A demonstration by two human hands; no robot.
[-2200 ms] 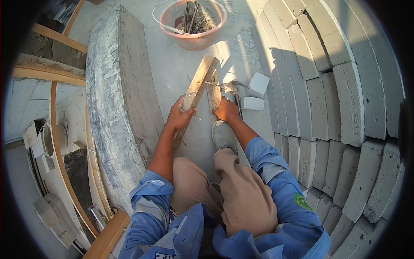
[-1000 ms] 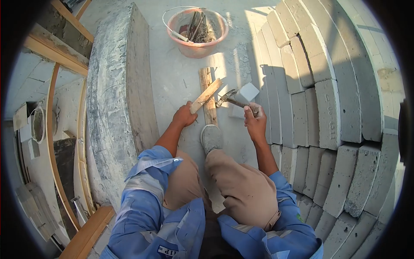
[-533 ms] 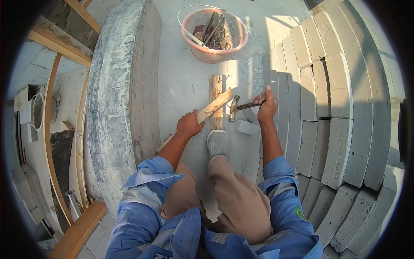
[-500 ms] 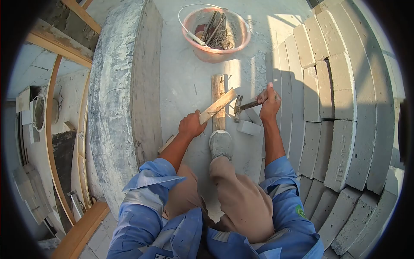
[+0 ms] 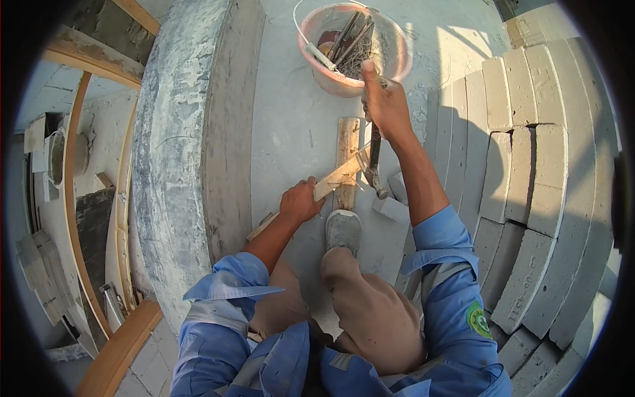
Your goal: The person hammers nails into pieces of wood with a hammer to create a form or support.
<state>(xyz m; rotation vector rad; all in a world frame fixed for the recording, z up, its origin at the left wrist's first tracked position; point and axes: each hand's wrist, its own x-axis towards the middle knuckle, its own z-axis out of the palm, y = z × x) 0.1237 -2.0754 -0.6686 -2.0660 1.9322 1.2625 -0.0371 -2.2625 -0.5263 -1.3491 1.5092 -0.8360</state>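
My left hand [image 5: 301, 201] is closed around the near end of a short wooden strip [image 5: 338, 178], which slants up to the right. Under it lies a second piece of wood [image 5: 346, 142] on the floor, its near end against my shoe [image 5: 342, 231]. My right hand [image 5: 385, 106] grips the handle of a claw hammer [image 5: 374, 149], held nearly upright with the thumb along the handle's end. The hammer head is at the far end of the strip, claw side towards the wood. Small nails seem to stick out of the wood.
Beyond my right hand stands a pinkish bucket [image 5: 317, 76] with metal rods and scraps. Grey blocks [image 5: 529, 165] are stacked along the right. A long plastered concrete block [image 5: 175, 132] runs down the left, with wooden framing [image 5: 73, 165] past it. A small white block [image 5: 391, 209] lies near the hammer.
My right hand has swung up and left, turning the hammer from sideways to nearly upright, its head now against the strip's end. My left hand keeps its hold; the view has shifted slightly.
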